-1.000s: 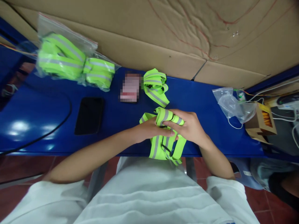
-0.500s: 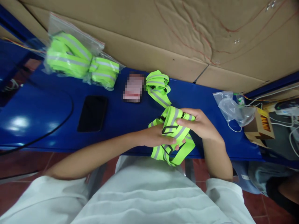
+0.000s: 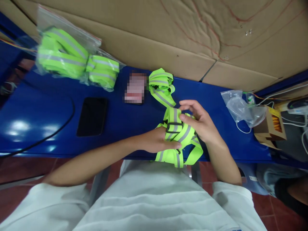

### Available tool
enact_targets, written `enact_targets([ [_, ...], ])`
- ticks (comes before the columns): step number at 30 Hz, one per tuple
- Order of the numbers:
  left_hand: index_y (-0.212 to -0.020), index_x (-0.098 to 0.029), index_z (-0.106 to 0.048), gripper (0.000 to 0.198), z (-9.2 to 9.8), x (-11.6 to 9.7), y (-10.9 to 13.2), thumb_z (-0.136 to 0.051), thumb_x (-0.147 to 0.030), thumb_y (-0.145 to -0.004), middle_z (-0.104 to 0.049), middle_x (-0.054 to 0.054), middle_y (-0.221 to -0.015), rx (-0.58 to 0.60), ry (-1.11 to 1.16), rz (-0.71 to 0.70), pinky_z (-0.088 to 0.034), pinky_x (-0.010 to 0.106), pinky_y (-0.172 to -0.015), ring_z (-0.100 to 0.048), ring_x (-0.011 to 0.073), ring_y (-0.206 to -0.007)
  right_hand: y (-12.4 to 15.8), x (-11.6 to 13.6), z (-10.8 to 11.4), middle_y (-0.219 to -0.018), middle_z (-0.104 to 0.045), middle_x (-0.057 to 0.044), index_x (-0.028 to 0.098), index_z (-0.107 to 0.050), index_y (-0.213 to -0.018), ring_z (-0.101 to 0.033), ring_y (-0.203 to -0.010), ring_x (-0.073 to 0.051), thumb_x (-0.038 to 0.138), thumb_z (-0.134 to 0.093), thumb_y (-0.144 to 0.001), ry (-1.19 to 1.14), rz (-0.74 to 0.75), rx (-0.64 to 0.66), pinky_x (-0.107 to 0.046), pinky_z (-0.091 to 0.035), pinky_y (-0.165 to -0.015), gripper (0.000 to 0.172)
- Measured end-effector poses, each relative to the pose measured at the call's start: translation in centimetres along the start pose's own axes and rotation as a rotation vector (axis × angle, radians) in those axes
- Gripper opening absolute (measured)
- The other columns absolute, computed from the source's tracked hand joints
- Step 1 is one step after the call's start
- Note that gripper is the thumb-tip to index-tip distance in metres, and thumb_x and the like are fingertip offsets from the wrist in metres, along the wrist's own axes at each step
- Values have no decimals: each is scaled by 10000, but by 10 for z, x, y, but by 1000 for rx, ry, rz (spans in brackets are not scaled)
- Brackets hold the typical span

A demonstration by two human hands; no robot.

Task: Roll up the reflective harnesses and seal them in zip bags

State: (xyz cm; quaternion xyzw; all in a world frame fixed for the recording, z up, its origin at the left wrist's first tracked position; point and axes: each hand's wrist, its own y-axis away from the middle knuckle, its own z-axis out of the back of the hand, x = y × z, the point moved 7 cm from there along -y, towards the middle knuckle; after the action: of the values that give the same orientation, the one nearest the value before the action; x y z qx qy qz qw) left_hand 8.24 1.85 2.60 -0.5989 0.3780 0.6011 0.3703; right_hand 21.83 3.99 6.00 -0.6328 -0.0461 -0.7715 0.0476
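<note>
A neon-green reflective strap vest (image 3: 178, 134) with grey stripes and a black buckle lies bunched at the near edge of the blue table (image 3: 36, 122). My left hand (image 3: 156, 141) is closed on its lower left part, fingers tucked under the straps. My right hand (image 3: 199, 120) holds the upper right part, thumb and fingers pinched around a folded band. Part of the vest hangs over the table edge toward my lap.
A second folded green vest (image 3: 161, 85) lies just behind. Bagged green vests (image 3: 72, 59) sit at the far left, beside a black phone (image 3: 91, 116) and a small card (image 3: 135, 88). A clear plastic bag (image 3: 240, 107) and a small cardboard box (image 3: 269, 126) are right. A cardboard wall (image 3: 168, 38) backs the table.
Both hands have turned and refolded the vest; the bundle has shifted right and the black buckle now faces up. My right hand has lifted and its fingers have spread a little.
</note>
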Motion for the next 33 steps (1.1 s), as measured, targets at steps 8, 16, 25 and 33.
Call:
enact_targets([
  [8, -1020, -124, -707, 330, 14, -5, 0, -695, -442, -933, -729, 80, -1046, -18, 13, -38, -557, 307, -869, -673, 209, -982, 19, 27, -25, -1476, -582, -140, 228, -553, -1484, -594, -1353, -292, 512, -726, -940, 545, 372, 258, -448, -517, -1127, 638],
  [16, -978, -131, -747, 357, 4, 6, -7, -935, -286, -717, -753, 53, -906, -47, 609, 162, -635, 355, -838, -746, 207, -851, 11, 21, -22, -1234, -701, -93, 221, -698, -1250, -689, -1142, -245, 426, -731, -954, 511, 381, 64, -381, -581, -1002, 361],
  [25, -1098, -151, -753, 327, -10, 7, -3, -740, -433, -934, -789, 86, -987, 80, 377, 159, -616, 344, -915, -754, 227, -966, 11, 32, 7, -1074, -755, -57, 212, -783, -978, -706, -978, -217, 468, -766, -914, 322, 284, -108, -328, -581, -867, 264],
  [33, -1043, -129, -758, 331, 17, -3, -1, -626, -431, -1011, -770, 64, -866, 85, -39, 25, -575, 219, -744, -726, 160, -791, 10, -11, 0, -787, -767, -39, 188, -810, -857, -731, -735, -211, 628, -794, -827, -322, -293, 94, -315, -594, -726, 442],
])
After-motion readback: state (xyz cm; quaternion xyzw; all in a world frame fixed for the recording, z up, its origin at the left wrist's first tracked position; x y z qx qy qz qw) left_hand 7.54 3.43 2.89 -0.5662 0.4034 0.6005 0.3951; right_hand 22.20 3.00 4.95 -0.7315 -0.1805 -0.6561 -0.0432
